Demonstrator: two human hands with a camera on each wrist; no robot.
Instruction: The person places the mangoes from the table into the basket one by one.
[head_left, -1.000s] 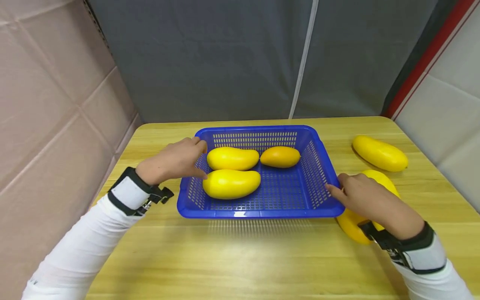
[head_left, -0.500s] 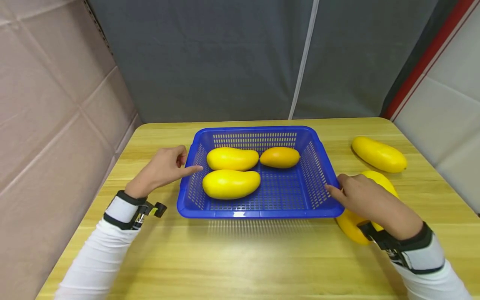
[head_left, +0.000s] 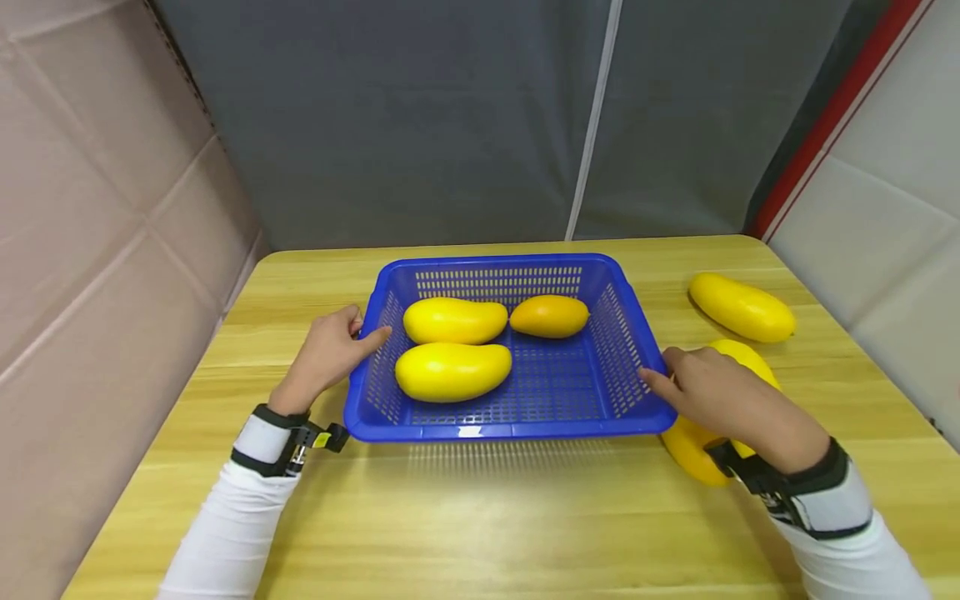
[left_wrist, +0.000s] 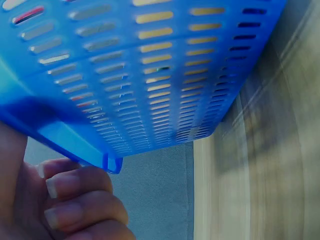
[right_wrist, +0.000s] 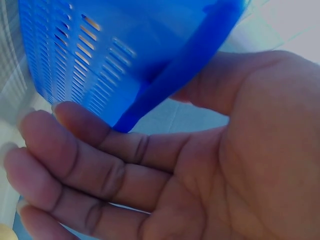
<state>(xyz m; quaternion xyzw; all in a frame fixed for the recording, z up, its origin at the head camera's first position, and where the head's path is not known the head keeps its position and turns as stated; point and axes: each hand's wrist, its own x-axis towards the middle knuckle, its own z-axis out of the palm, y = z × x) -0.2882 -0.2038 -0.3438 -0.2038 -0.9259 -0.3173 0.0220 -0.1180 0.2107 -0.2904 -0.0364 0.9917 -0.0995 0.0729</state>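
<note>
A blue plastic basket (head_left: 487,432) with slotted walls sits on the wooden table in the head view. Inside lie two bright yellow mangoes (head_left: 455,321) (head_left: 453,372) toward the left and a smaller orange-yellow mango (head_left: 550,317) to their right. My left hand (head_left: 330,346) grips the basket's left rim, thumb over the top. In the left wrist view its fingers (left_wrist: 85,195) curl under that rim. At the opposite side my right hand (head_left: 716,396) holds the right rim, its thumb inside and its fingers (right_wrist: 95,160) along the outer wall in the right wrist view.
Beside the basket on the right, more yellow fruit (head_left: 750,358) and an orange-yellow one (head_left: 690,450) lie partly hidden under my right hand. Farther back rests another long yellow fruit (head_left: 742,307). A grey curtain (head_left: 420,125) hangs behind the table (head_left: 465,533).
My left hand has drawn back from the yellow mangoes, out to the left, and come onto the left rim. The right hand keeps its hold. The head view has shifted slightly.
</note>
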